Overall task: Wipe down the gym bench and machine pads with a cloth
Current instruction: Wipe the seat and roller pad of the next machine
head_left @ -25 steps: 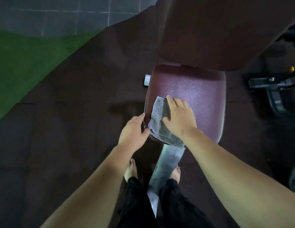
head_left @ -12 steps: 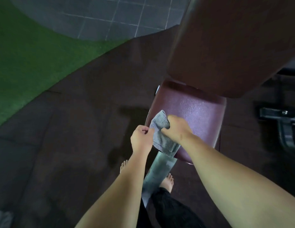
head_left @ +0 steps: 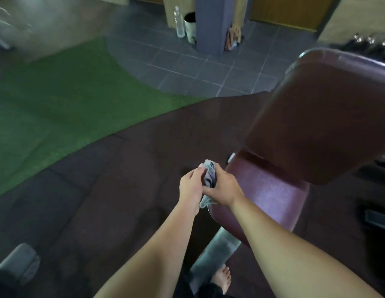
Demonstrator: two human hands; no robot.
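A grey cloth (head_left: 209, 173) is bunched between both hands, lifted just left of the bench seat. My left hand (head_left: 191, 186) grips its left side and my right hand (head_left: 224, 188) curls round its right side; a corner of the cloth hangs below the hands. The maroon seat pad (head_left: 271, 190) lies to the right of the hands, with the tall maroon back pad (head_left: 320, 117) rising behind it. Most of the cloth is hidden inside the hands.
A grey metal bench leg (head_left: 217, 254) runs down beside my bare foot (head_left: 222, 278). Dark rubber flooring surrounds the bench, green turf (head_left: 47, 108) lies left. A blue pillar (head_left: 212, 22), a bottle (head_left: 179, 22) and a bin (head_left: 190, 26) stand far back. Dumbbells (head_left: 372, 43) sit at the right.
The cloth came off the seat pad, where my right hand had pressed it flat. Both hands now hold it bunched, left of the seat. The view has tilted up toward the room.
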